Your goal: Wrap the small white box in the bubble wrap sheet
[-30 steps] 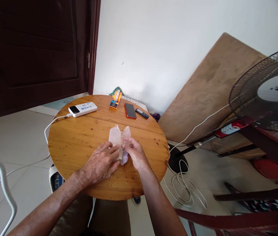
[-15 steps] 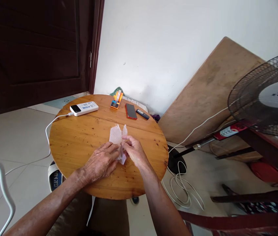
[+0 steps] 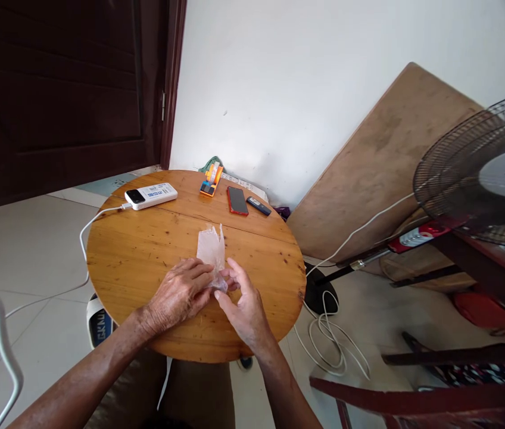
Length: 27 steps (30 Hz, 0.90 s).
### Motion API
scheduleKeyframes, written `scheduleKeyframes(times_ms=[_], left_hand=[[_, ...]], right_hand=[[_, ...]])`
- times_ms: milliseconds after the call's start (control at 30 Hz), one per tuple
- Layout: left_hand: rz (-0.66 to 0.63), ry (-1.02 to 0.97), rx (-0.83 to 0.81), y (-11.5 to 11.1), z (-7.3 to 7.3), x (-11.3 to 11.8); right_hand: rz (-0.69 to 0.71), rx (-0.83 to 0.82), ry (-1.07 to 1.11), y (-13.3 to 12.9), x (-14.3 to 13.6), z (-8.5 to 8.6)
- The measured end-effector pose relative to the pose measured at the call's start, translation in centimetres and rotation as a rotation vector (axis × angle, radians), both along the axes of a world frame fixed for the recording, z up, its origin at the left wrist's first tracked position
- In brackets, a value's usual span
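Note:
A small, crinkled piece of translucent bubble wrap [image 3: 210,245] lies on the round wooden table [image 3: 140,244], its far edge sticking up in a thin point on the right. My left hand [image 3: 183,287] rests on its near left part, fingers together and pressing it down. At the near right corner, my right hand [image 3: 243,304] has the thumb and fingertips about the folded edge. The fingertips of both hands almost meet there. Whatever may lie inside the wrap is hidden by the folds and my fingers.
Toward the back of the table are a white power bank [image 3: 152,195] with a cable plugged in, an orange tape dispenser [image 3: 211,180], a red-edged phone [image 3: 237,201] and a small dark device [image 3: 258,206]. A standing fan [image 3: 502,170] is at right, with coiled cable [image 3: 330,339] on the floor.
My right hand has moved down toward me, from the wrap's right side to its near corner. The strip on the right now lies against the main piece. My left hand barely shifted.

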<state>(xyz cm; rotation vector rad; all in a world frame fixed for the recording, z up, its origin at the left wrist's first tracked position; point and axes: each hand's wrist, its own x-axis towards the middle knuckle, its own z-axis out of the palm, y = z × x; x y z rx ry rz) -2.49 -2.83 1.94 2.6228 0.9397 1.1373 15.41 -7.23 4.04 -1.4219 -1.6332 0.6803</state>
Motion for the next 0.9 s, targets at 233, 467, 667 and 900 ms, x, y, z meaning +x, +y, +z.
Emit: scheduleKeyframes(times_ms=[233,467,667,900], left_hand=[[-0.028,0.093,0.051,0.4,0.8,-0.3],[-0.019,0.185,0.012,0.6,0.8,0.1],[0.002,0.227,0.036,0.1,1.1,0.4],[0.01,0.096,-0.026,-0.7,1.3,0.2]], right_hand=[[-0.136,0.048,0.062,0.4,-0.4,-1.2],[-0.175,0.072,0.143,0.9,-1.1,-0.7],[-0.165,0.102,0.111,1.6,-1.7,-0.7],[-0.094,0.054,0.047,0.6,-1.7,0.3]])
